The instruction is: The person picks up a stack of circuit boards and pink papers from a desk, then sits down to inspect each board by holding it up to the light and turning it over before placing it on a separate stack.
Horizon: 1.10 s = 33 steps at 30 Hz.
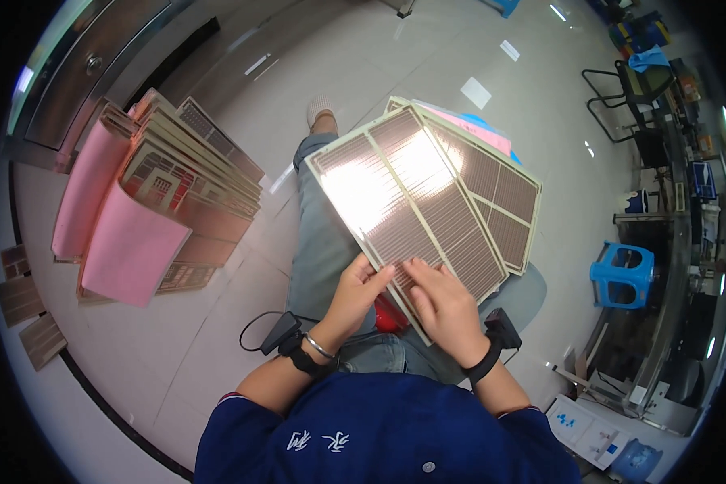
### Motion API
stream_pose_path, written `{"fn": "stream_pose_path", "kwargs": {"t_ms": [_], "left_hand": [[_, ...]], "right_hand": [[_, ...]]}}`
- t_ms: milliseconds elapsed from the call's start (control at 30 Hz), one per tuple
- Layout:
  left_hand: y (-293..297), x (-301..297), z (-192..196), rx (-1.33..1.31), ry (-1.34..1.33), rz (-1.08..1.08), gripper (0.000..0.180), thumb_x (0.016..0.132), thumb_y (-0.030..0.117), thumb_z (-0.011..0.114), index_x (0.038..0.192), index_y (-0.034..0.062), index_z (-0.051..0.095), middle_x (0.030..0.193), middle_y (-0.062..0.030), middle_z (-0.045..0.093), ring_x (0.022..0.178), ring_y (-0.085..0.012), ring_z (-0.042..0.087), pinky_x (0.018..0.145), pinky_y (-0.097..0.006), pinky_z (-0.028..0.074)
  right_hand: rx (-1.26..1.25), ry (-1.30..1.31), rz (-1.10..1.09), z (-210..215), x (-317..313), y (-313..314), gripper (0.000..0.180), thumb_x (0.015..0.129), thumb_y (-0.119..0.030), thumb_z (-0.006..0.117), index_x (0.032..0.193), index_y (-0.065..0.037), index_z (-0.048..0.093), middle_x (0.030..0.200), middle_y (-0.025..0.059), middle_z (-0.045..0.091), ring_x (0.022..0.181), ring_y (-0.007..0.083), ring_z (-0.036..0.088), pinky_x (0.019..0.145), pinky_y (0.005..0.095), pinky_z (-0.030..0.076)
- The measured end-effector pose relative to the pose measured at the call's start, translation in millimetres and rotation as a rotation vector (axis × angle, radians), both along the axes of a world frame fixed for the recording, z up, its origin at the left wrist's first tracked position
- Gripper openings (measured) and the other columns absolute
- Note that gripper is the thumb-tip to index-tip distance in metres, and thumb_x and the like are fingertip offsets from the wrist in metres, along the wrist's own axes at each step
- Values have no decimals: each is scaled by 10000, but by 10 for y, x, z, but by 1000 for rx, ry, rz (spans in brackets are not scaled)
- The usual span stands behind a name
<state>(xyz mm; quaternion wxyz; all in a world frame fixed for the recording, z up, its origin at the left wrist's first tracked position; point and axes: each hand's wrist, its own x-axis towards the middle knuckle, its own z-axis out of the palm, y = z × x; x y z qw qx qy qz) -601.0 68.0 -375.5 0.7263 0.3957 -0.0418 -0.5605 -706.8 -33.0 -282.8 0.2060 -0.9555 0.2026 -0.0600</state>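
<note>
Head view, left hand [353, 294] pinching gridded panel [419, 198], right hand [448, 310] loosely spread on its face

A blue stool [613, 273] and dark chair [652, 85] stand rightward.

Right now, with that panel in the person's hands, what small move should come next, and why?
Perhaps a slight tilt of the top panel by the left hand: bright glare washes out much of its far left part, so a new angle might show that surface better. The left hand holds its edge, while the right hand's fingers rest on it.
</note>
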Motion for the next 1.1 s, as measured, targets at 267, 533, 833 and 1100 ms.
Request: {"fn": "stream_pose_path", "kwargs": {"t_ms": [267,533,833,1100], "left_hand": [[-71,442,432,-46,-206,211,231,929,154,466,1093,1,524,1008,-33,589,876,-77,543,754,-219,439],[-297,625,622,-108,-226,224,316,967,251,393,1097,-1,530,1009,-46,586,894,-87,548,778,-225,442],[-425,661,670,-61,-258,222,452,977,343,318,1126,-35,516,1032,-95,589,914,-130,570,786,-242,463],[-454,682,681,-44,-261,191,460,976,339,305,1131,-43,509,1027,-126,582,887,-153,593,746,-258,504]], "right_hand": [[214,-448,-528,-73,-445,-856,339,925,-163,465,1200,30,507,1093,162,602,983,229,592,855,309,449],[1005,-703,-530,-16,-245,-752,357,961,-205,414,1194,53,495,1069,93,597,937,121,564,818,242,446],[998,-808,-566,0,-174,-802,344,961,-200,404,1161,55,519,1034,81,597,907,115,561,794,232,447],[977,-783,-560,30,-198,-807,356,965,-199,387,1171,69,500,1071,104,587,947,136,561,822,247,449]]}}
